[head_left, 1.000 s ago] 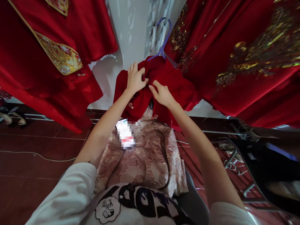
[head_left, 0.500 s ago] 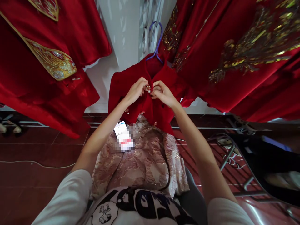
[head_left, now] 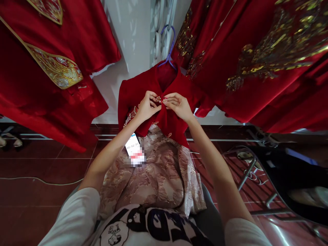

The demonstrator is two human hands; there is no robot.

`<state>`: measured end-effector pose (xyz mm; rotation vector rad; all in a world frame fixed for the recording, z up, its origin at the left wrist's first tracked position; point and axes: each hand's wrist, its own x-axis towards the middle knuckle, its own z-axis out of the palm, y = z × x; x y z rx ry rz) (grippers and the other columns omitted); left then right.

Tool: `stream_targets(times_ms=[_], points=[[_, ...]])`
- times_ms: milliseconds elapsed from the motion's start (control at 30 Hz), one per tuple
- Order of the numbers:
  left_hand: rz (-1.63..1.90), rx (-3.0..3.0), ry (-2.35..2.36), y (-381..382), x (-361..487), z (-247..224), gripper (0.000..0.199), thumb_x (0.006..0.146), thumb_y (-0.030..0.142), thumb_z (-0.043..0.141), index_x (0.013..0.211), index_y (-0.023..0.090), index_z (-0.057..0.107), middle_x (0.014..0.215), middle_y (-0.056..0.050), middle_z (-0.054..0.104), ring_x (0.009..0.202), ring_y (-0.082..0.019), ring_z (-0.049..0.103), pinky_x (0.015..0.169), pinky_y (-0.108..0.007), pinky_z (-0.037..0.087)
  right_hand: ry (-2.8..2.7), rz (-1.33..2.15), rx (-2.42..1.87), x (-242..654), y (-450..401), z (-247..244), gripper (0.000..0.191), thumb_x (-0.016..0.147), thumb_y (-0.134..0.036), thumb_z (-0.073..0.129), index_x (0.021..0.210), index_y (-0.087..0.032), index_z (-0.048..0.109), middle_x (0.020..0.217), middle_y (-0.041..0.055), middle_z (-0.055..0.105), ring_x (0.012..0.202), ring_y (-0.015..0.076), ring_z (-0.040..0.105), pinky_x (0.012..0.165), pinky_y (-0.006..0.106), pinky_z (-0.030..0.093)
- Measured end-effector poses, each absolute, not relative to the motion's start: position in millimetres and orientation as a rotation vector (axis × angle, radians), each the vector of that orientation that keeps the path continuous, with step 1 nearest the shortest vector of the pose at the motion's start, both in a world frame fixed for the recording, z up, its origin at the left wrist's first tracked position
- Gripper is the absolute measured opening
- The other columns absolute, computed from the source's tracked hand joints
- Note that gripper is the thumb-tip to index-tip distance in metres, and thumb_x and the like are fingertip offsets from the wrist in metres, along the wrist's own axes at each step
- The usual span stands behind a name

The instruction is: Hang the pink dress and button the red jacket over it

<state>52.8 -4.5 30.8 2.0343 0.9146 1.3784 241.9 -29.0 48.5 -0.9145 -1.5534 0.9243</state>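
A short red jacket (head_left: 143, 82) hangs on a purple hanger (head_left: 170, 51) in front of me. At its front opening, below the collar, my left hand (head_left: 149, 106) pinches the left edge beside a beaded ornament (head_left: 158, 99). Close by on the right, my right hand (head_left: 178, 105) has its fingertips closed on the other edge, at a small beaded piece (head_left: 164, 100). Beaded fringe (head_left: 133, 112) shows beside my left wrist. On the pink brocade fabric (head_left: 153, 171) over my lap lies a lit phone (head_left: 133, 145).
Red garments with gold trim (head_left: 61, 73) hang at the left. More red garments with gold sequins (head_left: 266, 61) hang at the right. A black chair (head_left: 289, 177) with metal legs stands at the lower right. A pale cable (head_left: 46, 181) runs over the red tiles.
Both hands have shifted slightly lower, and the collar opening looks wider. My left hand has turned, its thumb now lower. The beaded fringe has come into view beside my left wrist.
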Motion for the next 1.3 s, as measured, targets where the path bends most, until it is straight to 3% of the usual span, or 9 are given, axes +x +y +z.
stream_targets(times_ms=[167,367,500,633,767,933,1133,1300], points=[[1.401,2.162,0.946,-12,54,35,0.041,0.082,0.006,0.069,0.115,0.025,0.052,0.105,-0.001,0.059,0.068,-0.007,0.062,0.058,-0.018,0.053,-1.576,0.764,-0.977,237,-27,45,0.042,0.074,-0.053,0.083,0.099,-0.025,0.066,0.090,0.0025,0.070,0.088,0.0191,0.071,0.084,0.038,0.064],[1.399,2.268,0.979,-7,55,36,0.028,0.082,0.001,0.065,0.097,0.022,0.053,0.102,-0.003,0.061,0.078,-0.012,0.064,0.069,-0.023,0.056,-1.590,0.602,-1.014,230,-28,44,0.025,0.081,-0.039,0.077,0.098,-0.025,0.066,0.096,0.0037,0.073,0.088,0.0192,0.072,0.088,0.039,0.063],[1.433,2.331,1.018,-3,59,34,0.030,0.084,-0.005,0.058,0.096,0.022,0.052,0.099,-0.002,0.064,0.078,-0.014,0.064,0.076,-0.028,0.055,-1.574,0.654,-0.997,229,-26,40,0.026,0.083,-0.043,0.074,0.099,-0.025,0.065,0.097,0.0040,0.073,0.088,0.0197,0.072,0.081,0.038,0.064],[1.440,2.359,1.151,-4,62,32,0.032,0.085,-0.001,0.064,0.103,0.024,0.056,0.100,-0.004,0.063,0.079,-0.018,0.064,0.071,-0.031,0.053,-1.560,0.604,-1.012,232,-26,37,0.024,0.086,-0.045,0.070,0.100,-0.026,0.064,0.101,0.0046,0.074,0.090,0.0200,0.072,0.080,0.039,0.064],[1.301,2.499,1.244,-2,65,33,0.033,0.084,0.000,0.065,0.108,0.024,0.063,0.110,-0.010,0.062,0.103,-0.030,0.064,0.070,-0.034,0.054,-1.567,0.481,-1.086,240,-32,38,0.021,0.083,-0.039,0.070,0.097,-0.024,0.066,0.094,0.0052,0.074,0.085,0.0196,0.071,0.080,0.038,0.063],[1.036,2.706,1.247,12,71,48,0.017,0.088,0.007,0.066,0.102,0.015,0.071,0.122,-0.020,0.059,0.123,-0.040,0.055,0.079,-0.040,0.055,-1.571,0.447,-1.122,255,-41,38,0.022,0.083,-0.039,0.070,0.097,-0.023,0.066,0.096,0.0044,0.076,0.082,0.0177,0.071,0.076,0.034,0.062],[0.648,3.136,1.207,23,72,78,0.027,0.095,0.008,0.052,0.109,0.009,0.075,0.122,-0.021,0.062,0.127,-0.035,0.054,0.089,-0.039,0.052,-1.592,0.448,-1.080,262,-37,35,0.021,0.084,-0.037,0.071,0.098,-0.022,0.069,0.097,0.0034,0.078,0.082,0.0164,0.073,0.080,0.035,0.064],[0.700,3.033,1.216,12,63,85,0.026,0.095,0.008,0.052,0.106,0.010,0.076,0.106,-0.016,0.069,0.103,-0.028,0.067,0.083,-0.037,0.053,-1.583,0.504,-1.054,254,-25,40,0.021,0.085,-0.038,0.073,0.098,-0.022,0.071,0.096,0.0034,0.078,0.082,0.0174,0.074,0.073,0.034,0.065]])
